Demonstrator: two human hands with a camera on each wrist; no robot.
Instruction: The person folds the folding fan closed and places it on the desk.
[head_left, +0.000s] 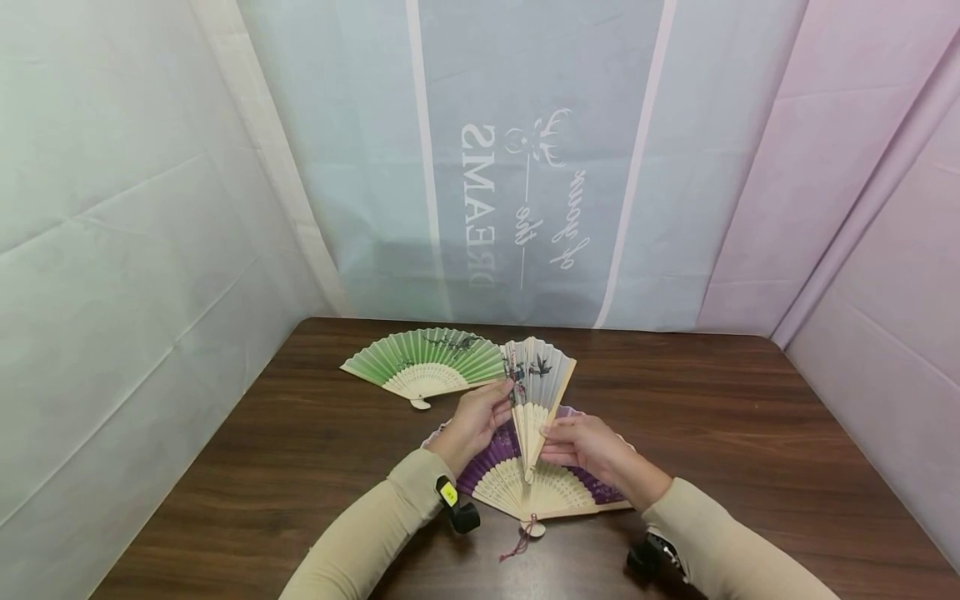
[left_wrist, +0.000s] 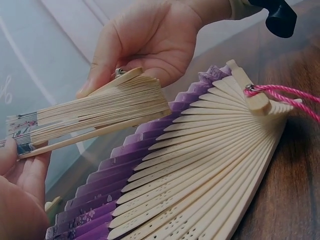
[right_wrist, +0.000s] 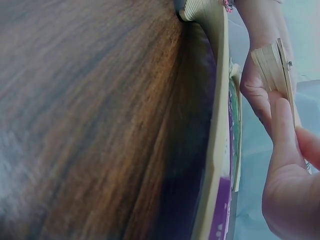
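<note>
Both hands hold a partly spread folding fan (head_left: 546, 375) with a pale grey-white leaf, a dark bird, flowers and bamboo ribs. My left hand (head_left: 477, 418) pinches its left side around the lower edge of the leaf. On the right side, my right hand (head_left: 583, 447) grips the outer rib between thumb and fingers. The ribs (left_wrist: 100, 112) appear bunched together in the left wrist view, narrowing toward the pivot end. Below the hands, a purple folding fan (head_left: 491, 454) lies spread on the table, with a pink cord tassel (head_left: 517, 543) at its pivot.
A green folding fan (head_left: 397, 358) lies spread at the back left of the wooden table (head_left: 712, 417), its right end beside the held fan. Cloth curtains (head_left: 360, 167) rise behind the table and at both sides.
</note>
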